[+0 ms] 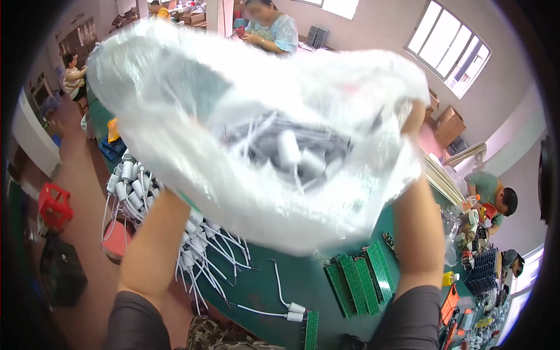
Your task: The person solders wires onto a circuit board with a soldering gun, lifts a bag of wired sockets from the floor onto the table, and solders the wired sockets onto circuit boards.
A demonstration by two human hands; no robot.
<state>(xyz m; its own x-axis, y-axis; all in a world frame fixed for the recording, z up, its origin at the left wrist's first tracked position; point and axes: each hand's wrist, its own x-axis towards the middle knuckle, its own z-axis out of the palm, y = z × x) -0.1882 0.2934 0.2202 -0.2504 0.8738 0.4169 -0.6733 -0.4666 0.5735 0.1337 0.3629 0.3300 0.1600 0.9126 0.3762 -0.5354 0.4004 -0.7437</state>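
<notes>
A large clear plastic bag is up in front of me above the table, its mouth spread wide and its outline blurred. Inside lie white cylindrical lamp holders among many grey-white wires. My left hand is hidden behind the bag's left side, with only the forearm showing. On the bag's right edge my right hand grips the film, its fingers mostly covered by plastic. Below, a heap of wired white lamp holders lies by my left forearm. Two more lamp holders sit near the front edge.
Green circuit boards lie in strips on the green table, with another board at the front. Tools and bottles crowd the right side, near a bent-over person. Another person works opposite. A red stool stands left.
</notes>
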